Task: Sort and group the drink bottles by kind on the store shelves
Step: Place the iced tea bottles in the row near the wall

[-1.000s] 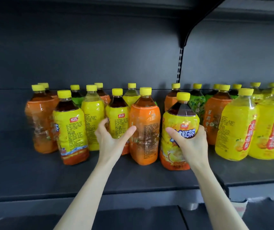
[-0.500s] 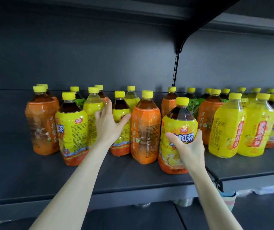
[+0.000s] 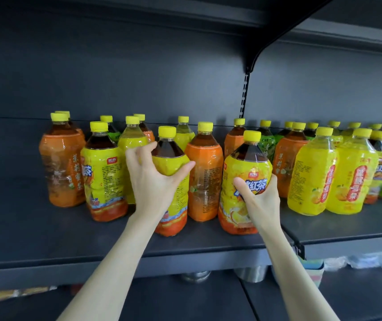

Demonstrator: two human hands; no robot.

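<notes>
**Both hands on tea bottles**

Left hand (image 3: 153, 181) has its fingers curled round the left bottle (image 3: 176, 205) at the shoulder. Right hand (image 3: 263, 205) fingers wrap the right bottle (image 3: 243, 167). Both are upright near the shelf (image 3: 34, 235) front, with an orange bottle (image 3: 205, 177) between them.

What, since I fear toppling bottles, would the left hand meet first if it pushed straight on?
The left hand grips a yellow-label iced tea bottle; pushed on, that bottle would probably bump the pale yellow bottle behind it, though depth is unclear.
</notes>
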